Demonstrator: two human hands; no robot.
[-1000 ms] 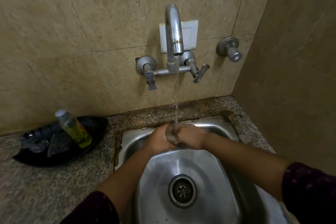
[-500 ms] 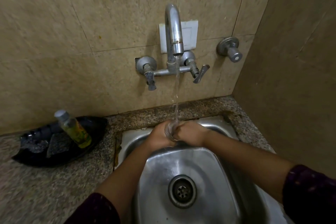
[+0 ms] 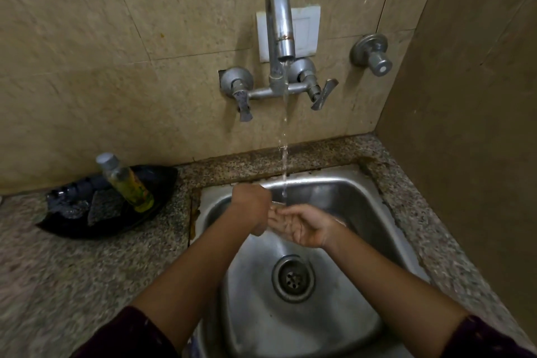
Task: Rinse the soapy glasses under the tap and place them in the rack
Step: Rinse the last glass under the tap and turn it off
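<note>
The glass [image 3: 276,213] lies between the two hands over the back of the sink [image 3: 343,192], just under the thin stream of water [image 3: 285,136] falling from the tap [image 3: 279,17]; it is clear and partly hidden, so only a faint outline with the fingers showing through it can be made out, and its rim appears to point toward the stream, though that is hard to tell. The left hand [image 3: 253,206] is closed in a fist around the glass's left side, knuckles up. The right hand [image 3: 305,227] is now opened out, palm up and fingers loosely spread, cupping the glass from below and the right rather than gripping it. Half a second ago both hands were wrapped round the glass, pressed together directly under the stream; since then the right hand has loosened and dropped a little nearer the drain [image 3: 293,277], and the left fist has turned upward. The water still runs. On the speckled counter [image 3: 87,285] to the left, well apart from the sink, the black dish [image 3: 162,183] holds a tilted yellow-green bottle [image 3: 128,183], unchanged from before.
</note>
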